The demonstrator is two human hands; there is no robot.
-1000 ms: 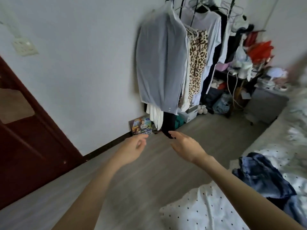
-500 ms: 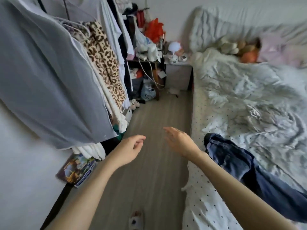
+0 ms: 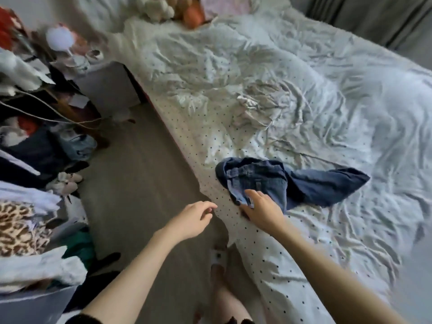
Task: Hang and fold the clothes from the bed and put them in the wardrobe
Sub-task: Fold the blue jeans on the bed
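Note:
A pair of dark blue jeans (image 3: 304,183) lies crumpled near the left edge of the bed (image 3: 327,230), on a white dotted sheet. My right hand (image 3: 261,211) lies on the near end of the jeans, its fingers stretched over the denim and its thumb hidden. My left hand (image 3: 194,220) hovers just left of it over the bed's edge, fingers loosely curled and holding nothing. A crumpled pale cloth (image 3: 257,106) lies farther up the bed.
Hung clothes, among them a leopard-print garment (image 3: 18,228), crowd the left side. A grey nightstand (image 3: 105,85) stands at the head of the bed, with plush toys (image 3: 163,8) beyond. A narrow strip of wooden floor (image 3: 140,183) runs between rack and bed; my slippered foot (image 3: 218,258) stands there.
The view has swung from the clothes rack to the bed. My right hand has reached down onto the jeans and my left hand has followed to the bed's edge.

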